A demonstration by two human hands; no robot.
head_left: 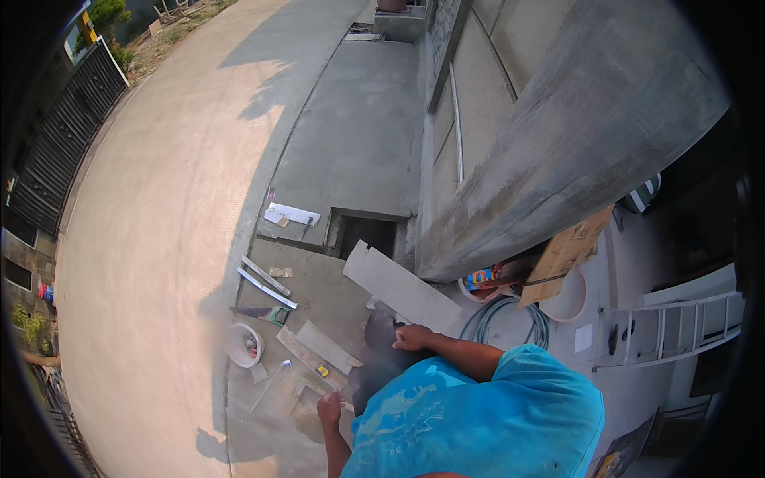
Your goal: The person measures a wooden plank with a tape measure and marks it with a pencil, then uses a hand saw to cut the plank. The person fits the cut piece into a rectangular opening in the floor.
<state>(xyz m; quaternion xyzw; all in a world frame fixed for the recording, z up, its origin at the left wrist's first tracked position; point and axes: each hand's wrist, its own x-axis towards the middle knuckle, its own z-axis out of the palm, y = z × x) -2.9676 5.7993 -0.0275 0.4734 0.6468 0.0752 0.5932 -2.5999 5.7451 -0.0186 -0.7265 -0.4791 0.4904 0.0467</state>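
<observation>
My left hand (330, 407) is closed, low over the concrete beside my leg; whatever its fingers hold is too small to make out. My right hand (411, 338) is also closed, by my dark-trousered knee, and its contents cannot be seen. Forward of the right hand, a long pale board (402, 285) lies across one corner of a square pit (366, 234). Narrower board pieces (328, 347) rest on the ground between my hands and a white bucket (244, 344). A yellow tape measure (322, 370) sits on one strip. Near the bucket is a handsaw (275, 315) with a green handle.
Two metal strips (268, 285) and a white offcut (292, 213) lie forward left. A concrete pillar (558, 151) rises on the right. Behind it are a cardboard sheet (567, 253), a coiled hose (535, 320), a round basin (570, 296) and a ladder (677, 350). A sunlit road (159, 239) runs along the left.
</observation>
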